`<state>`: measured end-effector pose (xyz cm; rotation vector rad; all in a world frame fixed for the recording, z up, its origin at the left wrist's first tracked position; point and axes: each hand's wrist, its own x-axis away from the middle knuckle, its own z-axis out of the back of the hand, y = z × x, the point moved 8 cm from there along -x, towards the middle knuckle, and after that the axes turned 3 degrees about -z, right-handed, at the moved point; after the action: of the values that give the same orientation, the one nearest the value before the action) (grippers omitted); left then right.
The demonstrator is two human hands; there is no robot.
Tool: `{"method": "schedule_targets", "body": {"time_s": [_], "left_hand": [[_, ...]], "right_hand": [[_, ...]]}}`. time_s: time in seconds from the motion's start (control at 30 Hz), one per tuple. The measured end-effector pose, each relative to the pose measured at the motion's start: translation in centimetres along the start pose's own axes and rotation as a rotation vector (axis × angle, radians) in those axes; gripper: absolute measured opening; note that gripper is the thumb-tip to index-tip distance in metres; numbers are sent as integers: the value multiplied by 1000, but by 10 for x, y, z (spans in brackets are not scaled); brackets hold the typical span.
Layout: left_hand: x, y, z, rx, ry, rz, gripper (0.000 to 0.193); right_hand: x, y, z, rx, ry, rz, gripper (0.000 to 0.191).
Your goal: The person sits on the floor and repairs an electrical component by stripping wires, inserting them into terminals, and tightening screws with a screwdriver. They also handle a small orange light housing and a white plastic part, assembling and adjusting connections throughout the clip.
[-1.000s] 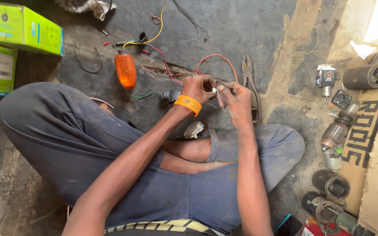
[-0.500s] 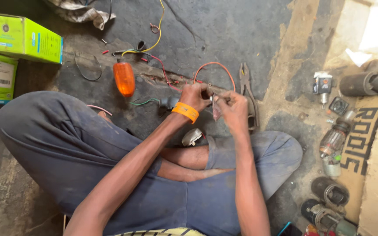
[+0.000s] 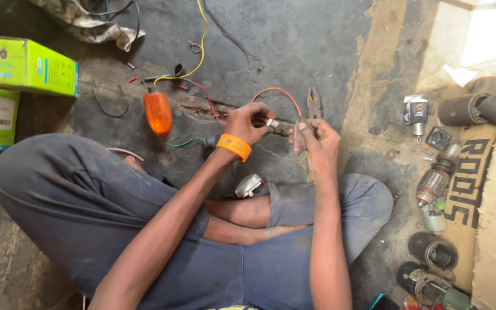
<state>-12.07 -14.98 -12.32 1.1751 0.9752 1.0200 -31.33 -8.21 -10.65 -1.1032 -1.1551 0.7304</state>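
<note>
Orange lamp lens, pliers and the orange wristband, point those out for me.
orange lamp lens (image 3: 158, 112), head view, middle of its plastic dome.
pliers (image 3: 314, 102), head view, at the joint below the tips.
orange wristband (image 3: 234, 147), head view, on the band across the left wrist.

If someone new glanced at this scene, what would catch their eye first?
Probably the bright orange lamp lens on the dark floor, left of the left hand and right hand working on wires at centre. Next, the green boxes at far left and motor parts on the right.
</note>
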Motion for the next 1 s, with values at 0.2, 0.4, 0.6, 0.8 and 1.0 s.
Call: {"method": "schedule_targets", "body": {"time_s": [0.2,0.4,0.6,0.8,1.0], "left_hand": [[6,-5,-8,46,-66,52,17],[9,-8,-15,-10,-60,-17,19],[8,-11,-16,-30,-66,-23,23],[10,4,-7,-40,-29,-92,21],[7,0,-9,-50,-34,-86,24]], "right_hand": [[7,-9,-31,79,-120,80,18],[-3,6,-37,110,-126,93,13],[5,12,-45,90,-160,106,8],[6,6,-51,41,-170,101,8],[5,15,-50,59,-149,78,7]]}}
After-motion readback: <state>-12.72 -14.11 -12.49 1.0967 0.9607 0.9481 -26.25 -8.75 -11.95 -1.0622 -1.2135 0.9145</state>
